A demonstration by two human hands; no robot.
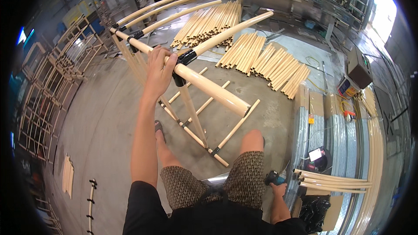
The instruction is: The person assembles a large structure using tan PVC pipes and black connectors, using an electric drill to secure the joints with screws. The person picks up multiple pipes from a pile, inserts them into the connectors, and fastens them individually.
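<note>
In front of me stands a tall frame of cream pipes joined with black connectors. My left hand grips its top rail, fingers wrapped over the pipe just beside a black connector. From that connector one pipe slants out to the far right, and an upright runs down to the lower rails near my feet. Down at my right side, my right hand is closed around the handle of a teal and black cordless drill. The drill is apart from the frame, and its tip is hard to make out.
Bundles of cream pipes lie on the floor beyond the frame. Finished-looking pipe racks stand at left. On the right are loose pipes, a carton of black connectors, a white-screened device and a bucket.
</note>
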